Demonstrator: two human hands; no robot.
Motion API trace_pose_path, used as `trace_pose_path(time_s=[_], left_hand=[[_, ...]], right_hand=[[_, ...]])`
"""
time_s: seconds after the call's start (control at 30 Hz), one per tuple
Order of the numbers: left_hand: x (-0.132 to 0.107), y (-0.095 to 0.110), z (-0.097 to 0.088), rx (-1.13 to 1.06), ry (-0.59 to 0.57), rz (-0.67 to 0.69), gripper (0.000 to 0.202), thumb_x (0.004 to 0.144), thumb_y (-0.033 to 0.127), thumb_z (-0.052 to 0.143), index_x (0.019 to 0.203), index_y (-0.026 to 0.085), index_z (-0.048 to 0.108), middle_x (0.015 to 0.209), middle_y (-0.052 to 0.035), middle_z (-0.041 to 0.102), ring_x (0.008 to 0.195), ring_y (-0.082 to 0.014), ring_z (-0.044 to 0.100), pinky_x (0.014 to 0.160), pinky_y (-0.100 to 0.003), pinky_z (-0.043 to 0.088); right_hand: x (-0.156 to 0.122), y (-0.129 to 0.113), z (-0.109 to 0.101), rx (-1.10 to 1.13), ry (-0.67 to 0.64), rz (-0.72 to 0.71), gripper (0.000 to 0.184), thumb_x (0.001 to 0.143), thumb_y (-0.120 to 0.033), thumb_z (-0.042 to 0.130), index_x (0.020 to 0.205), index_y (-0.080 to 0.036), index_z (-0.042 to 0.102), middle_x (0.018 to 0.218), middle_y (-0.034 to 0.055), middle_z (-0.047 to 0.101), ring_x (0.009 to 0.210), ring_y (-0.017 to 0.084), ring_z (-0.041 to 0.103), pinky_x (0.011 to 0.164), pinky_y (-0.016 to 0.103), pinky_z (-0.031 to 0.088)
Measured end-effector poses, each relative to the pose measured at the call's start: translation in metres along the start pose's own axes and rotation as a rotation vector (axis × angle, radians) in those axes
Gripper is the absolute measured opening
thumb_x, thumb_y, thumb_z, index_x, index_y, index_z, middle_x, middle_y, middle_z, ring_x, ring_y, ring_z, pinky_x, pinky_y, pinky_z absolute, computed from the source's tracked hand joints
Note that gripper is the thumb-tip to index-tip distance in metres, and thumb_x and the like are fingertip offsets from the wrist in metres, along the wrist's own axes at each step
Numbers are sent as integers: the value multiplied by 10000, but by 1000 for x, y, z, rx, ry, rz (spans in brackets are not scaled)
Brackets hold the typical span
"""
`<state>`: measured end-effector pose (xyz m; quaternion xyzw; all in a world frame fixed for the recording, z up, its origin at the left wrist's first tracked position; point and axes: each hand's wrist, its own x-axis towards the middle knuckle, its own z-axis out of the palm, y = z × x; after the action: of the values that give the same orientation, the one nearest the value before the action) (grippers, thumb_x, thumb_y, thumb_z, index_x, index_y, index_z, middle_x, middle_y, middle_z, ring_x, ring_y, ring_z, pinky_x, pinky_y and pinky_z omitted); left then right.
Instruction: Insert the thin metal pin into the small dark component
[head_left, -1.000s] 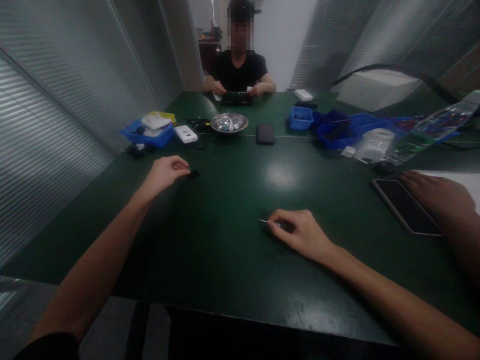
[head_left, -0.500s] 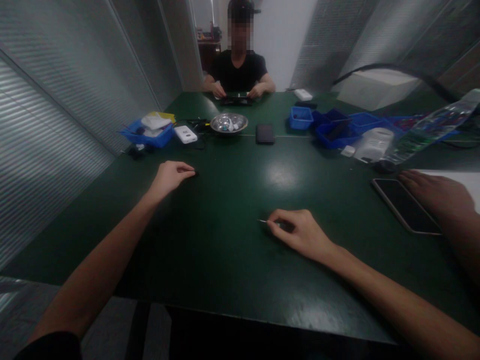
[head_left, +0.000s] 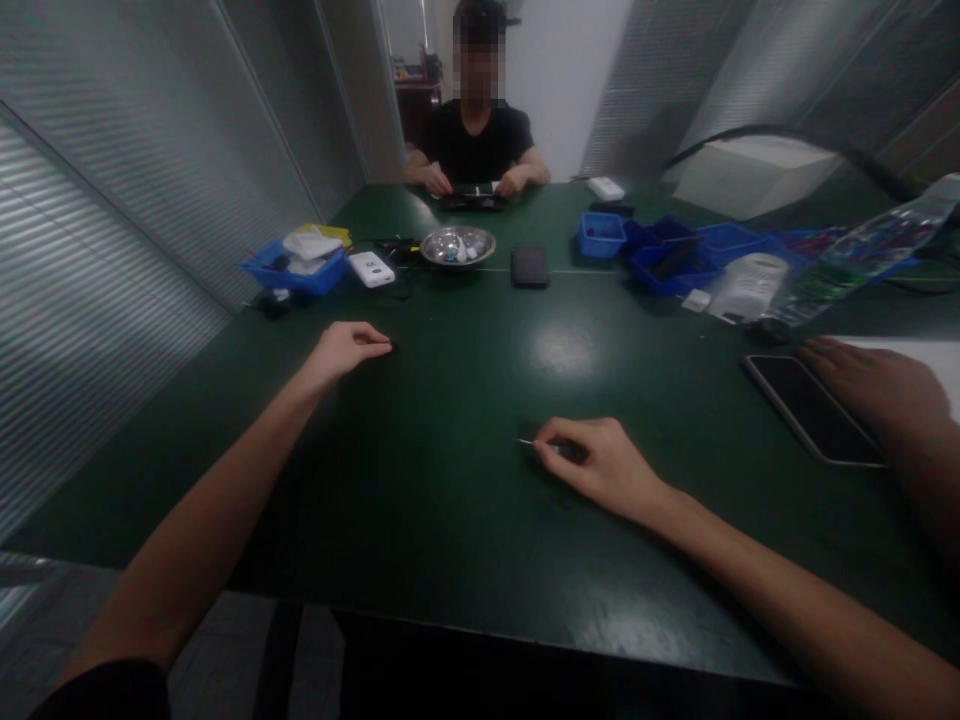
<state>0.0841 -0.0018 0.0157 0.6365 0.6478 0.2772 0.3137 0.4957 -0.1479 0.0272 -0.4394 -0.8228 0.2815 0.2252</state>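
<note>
My left hand (head_left: pixel 345 348) rests low over the green table (head_left: pixel 427 480), left of centre. Thumb and forefinger are pinched on a small dark object (head_left: pixel 392 346), too small to name. Nearer to me and to the right, the side of my right hand (head_left: pixel 600 462) lies at the tabletop. Its fingertips close on a thin metal pin-like piece (head_left: pixel 524 442), whose bright tip points left; the rest of the piece is mostly hidden by the fingers. A wide stretch of tabletop separates the two hands.
Along the back stand a blue bin (head_left: pixel 300 272), a white power bank (head_left: pixel 371 268), a metal bowl (head_left: pixel 457 247), a dark flat case (head_left: pixel 530 267) and blue trays (head_left: pixel 671 262). At right lie a bottle (head_left: pixel 862 260), a phone (head_left: pixel 814 410) and another person's hand (head_left: pixel 874 385). Someone (head_left: pixel 478 145) sits opposite.
</note>
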Motion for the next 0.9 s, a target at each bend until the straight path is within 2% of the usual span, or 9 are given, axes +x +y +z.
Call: trace_pose_path(time_s=[0.1, 0.4, 0.67, 0.8, 0.9], left_hand=[[3, -1, 1, -60, -7, -35, 244, 696, 353, 846, 889, 214, 792, 988, -61, 781, 947, -236, 701, 867, -364, 516], [9, 0, 9, -192, 85, -109, 183, 651, 234, 782, 822, 170, 792, 913, -92, 778, 974, -268, 696, 923, -409, 513], [17, -5, 15, -194, 142, -110, 167, 640, 181, 708, 778, 145, 796, 854, -94, 773, 875, -264, 704, 859, -386, 542], [14, -5, 12, -163, 102, -97, 155, 666, 181, 729, 799, 162, 806, 887, -95, 783, 920, -272, 709, 884, -392, 535], [12, -7, 8, -110, 56, -73, 175, 703, 255, 789, 860, 182, 814, 945, -92, 789, 971, -274, 706, 910, -398, 522]], right_hand=[[0, 0, 0, -1, -1, 1, 244, 987, -345, 562, 913, -192, 736, 724, 7, 711, 564, 125, 606, 567, 258, 420], [1, 0, 1, -5, -4, 8, 236, 988, -342, 569, 919, -193, 738, 723, -3, 696, 567, 119, 603, 573, 253, 415], [1, -2, 1, -16, -12, 15, 244, 986, -348, 563, 916, -193, 737, 724, -1, 695, 578, 124, 603, 576, 256, 408], [0, -1, 1, -18, -8, 13, 244, 988, -354, 563, 916, -196, 735, 706, -4, 687, 569, 125, 600, 570, 254, 408], [0, 0, 2, -21, -6, 7, 248, 993, -362, 562, 920, -198, 734, 706, -5, 690, 567, 125, 601, 566, 253, 406]])
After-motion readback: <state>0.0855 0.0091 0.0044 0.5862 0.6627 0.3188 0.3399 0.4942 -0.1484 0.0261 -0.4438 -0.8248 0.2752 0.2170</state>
